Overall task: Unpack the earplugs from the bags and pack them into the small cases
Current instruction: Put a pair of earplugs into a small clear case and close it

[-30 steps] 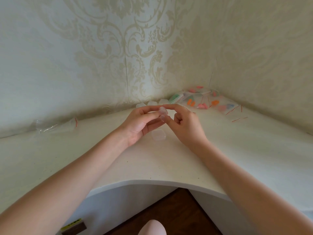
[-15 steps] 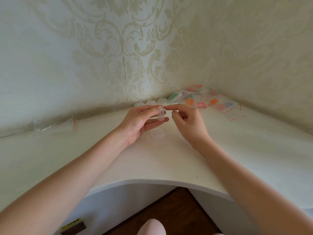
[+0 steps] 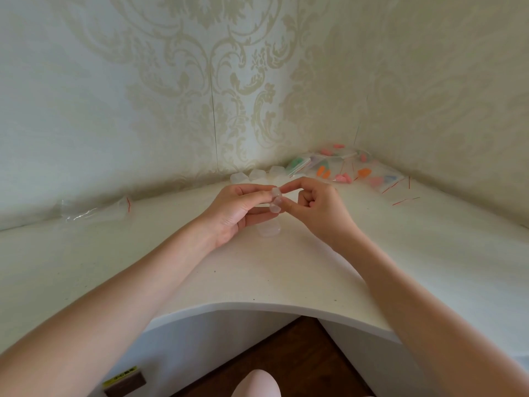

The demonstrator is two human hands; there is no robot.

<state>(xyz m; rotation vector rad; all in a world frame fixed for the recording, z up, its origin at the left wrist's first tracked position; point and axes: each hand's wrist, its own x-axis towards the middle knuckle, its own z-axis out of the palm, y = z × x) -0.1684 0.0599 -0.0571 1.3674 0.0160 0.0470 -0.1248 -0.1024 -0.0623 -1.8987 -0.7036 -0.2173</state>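
Both hands meet over the middle of the desk [image 3: 286, 276], fingertips together on one small clear case [image 3: 275, 200]. Left hand [image 3: 239, 209] pinches it from its side, thumb on top and fingers curled beneath; right hand [image 3: 316, 203] comes in with forefinger and thumb on the far edge, other fingers tucked. Case sits upright between them, lifted off the surface. Whether an earplug is already inside, too small and too clear to tell. Looks like the opening or snapping-shut stage on this case, a judgement from the two-sided pinch. Just below the hands a second case [image 3: 268, 230] lies on the desk, and more cases [image 3: 257, 175] line up by the wall behind. Off to the right corner, the pile of bags [image 3: 352, 171] with pink, orange and green earplugs waits, well apart from the hands, with red strips scattered nearby. An emptied bag [image 3: 94, 209] lies far left. Next move calls for a firm hold by the left while the right works the lid, then a reach to the bags; the slick little case could easily slip
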